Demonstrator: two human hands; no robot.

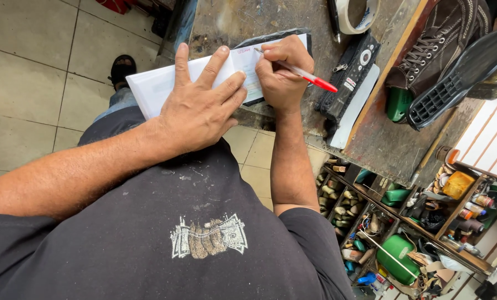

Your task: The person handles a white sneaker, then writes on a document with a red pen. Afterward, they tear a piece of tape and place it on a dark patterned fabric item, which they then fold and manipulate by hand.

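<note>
left hand (201, 108) hides much of the white booklet (154, 86); writing illegible.

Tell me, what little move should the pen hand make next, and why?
Probably slide the pen a bit along the line. The right hand pinches it with the tip on the pad near its top edge, and the left hand lies flat, steadying the pad.

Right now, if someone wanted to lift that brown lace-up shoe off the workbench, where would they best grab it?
Probably at the open collar near the heel. The brown shoe lies with its laces facing up and a black sole leaning against its right side, so coming from above or from the left looks freest. Both hands are busy: the left hand flat on the booklet, the right hand writing.
</note>
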